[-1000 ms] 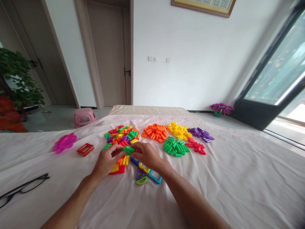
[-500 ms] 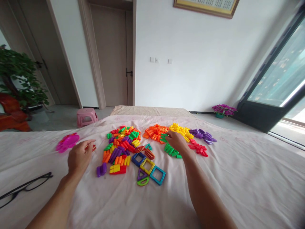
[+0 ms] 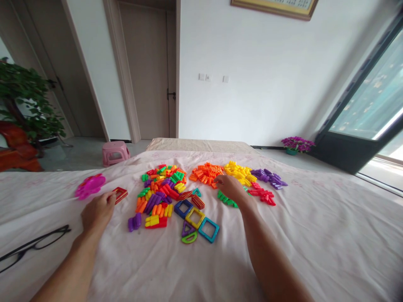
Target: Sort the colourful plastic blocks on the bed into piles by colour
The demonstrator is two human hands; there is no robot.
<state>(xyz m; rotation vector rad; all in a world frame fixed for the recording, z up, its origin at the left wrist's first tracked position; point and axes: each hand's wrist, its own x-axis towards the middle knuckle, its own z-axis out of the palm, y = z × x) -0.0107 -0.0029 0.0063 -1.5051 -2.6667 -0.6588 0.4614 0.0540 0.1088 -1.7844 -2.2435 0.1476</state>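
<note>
Cloth (image 3: 151, 268) underlies left hand (image 3: 98, 208) near frames (image 3: 122, 198), right hand (image 3: 231, 188) near green pieces (image 3: 227, 200), grips unclear.

Black-framed glasses (image 3: 34, 240) lie at the left on the pale, creased cloth (image 3: 151, 264); beyond its far left edge stands a pink stool (image 3: 115, 152), with a leafy plant (image 3: 28, 109) and reddish-brown wooden furniture (image 3: 19, 147), partly cropped, farther left. Background: grey-brown door (image 3: 146, 71) with dark handle (image 3: 171, 94), then white wall (image 3: 252, 84) bearing three small plates (image 3: 226, 79) and, higher, a gilt-framed panel (image 3: 277, 8), top cut off. Far right: magenta flowers (image 3: 297, 143) in a green pot (image 3: 291, 152), near a dark-framed glass door (image 3: 368, 92).
</note>
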